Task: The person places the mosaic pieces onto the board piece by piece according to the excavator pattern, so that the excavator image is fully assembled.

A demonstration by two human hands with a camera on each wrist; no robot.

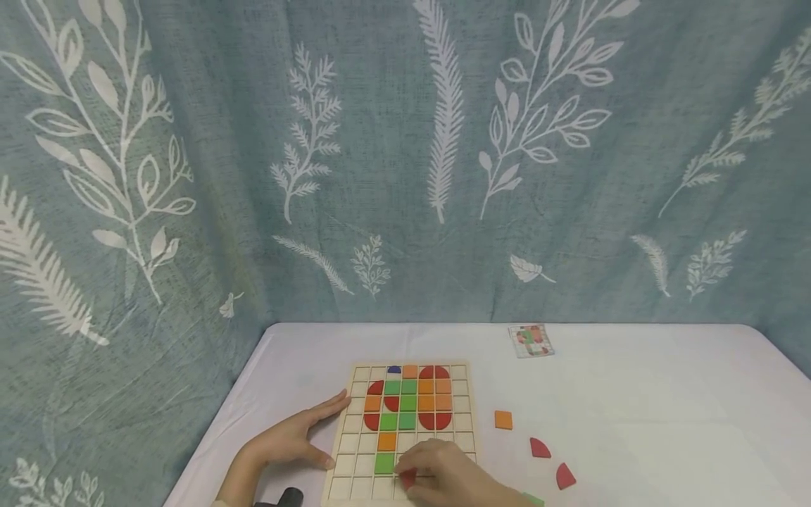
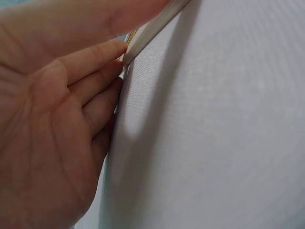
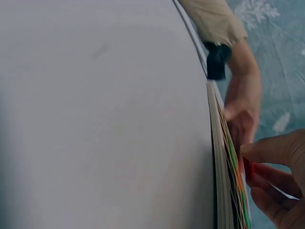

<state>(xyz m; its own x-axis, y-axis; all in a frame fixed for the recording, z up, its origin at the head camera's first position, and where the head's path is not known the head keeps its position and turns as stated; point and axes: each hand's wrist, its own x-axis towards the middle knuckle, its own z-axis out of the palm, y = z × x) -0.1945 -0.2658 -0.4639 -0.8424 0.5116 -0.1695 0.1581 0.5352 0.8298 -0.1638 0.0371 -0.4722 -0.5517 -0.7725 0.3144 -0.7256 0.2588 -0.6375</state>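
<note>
A wooden grid board [image 1: 345,465] lies on the table, with red, orange, green and blue tiles set in its squares. My left hand [image 1: 285,440] rests along its left edge, fingers extended and thumb apart; in the left wrist view the fingertips [image 2: 119,52] touch the board's side. Over the lower part of the board, my right hand [image 1: 443,472] pinches a red quarter-circle tile [image 1: 408,479], just right of a green square tile [image 1: 384,463]. In the right wrist view the red tile [image 3: 248,168] shows between thumb and fingers, close to the board's surface.
Right of the board lie an orange square tile [image 1: 503,420] and two red quarter-circle tiles [image 1: 540,448]. A green tile [image 1: 533,499] is partly hidden by the right arm. Farther back lies a small pattern card [image 1: 531,341]. A patterned curtain [image 1: 405,141] hangs behind the table.
</note>
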